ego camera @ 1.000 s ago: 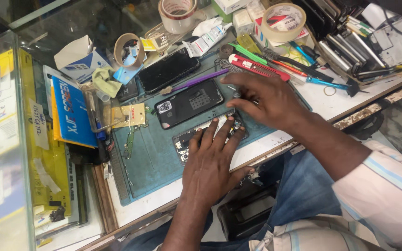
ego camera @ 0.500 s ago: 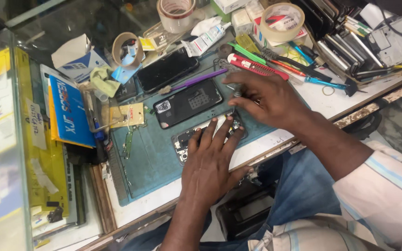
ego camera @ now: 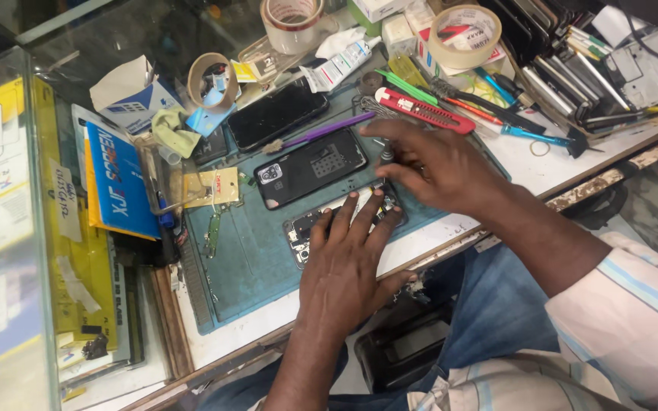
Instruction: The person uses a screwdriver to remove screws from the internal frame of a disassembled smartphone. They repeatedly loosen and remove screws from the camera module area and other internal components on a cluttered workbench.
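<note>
Head-cam view down onto a cluttered repair table w/ a teal work mat. Left hand lies flat, fingers spread, pressing an opened phone onto the mat; its circuit board is exposed. Right hand hovers just beside the phone's far end, fingertips pinched together on what is prob. a small screwdriver, too small to be sure. The removed black back cover lies just above the phone, so opening looks done; internal work seems under way, reassembly left. Purple tool, red cutter, tape rolls nearby.
</note>
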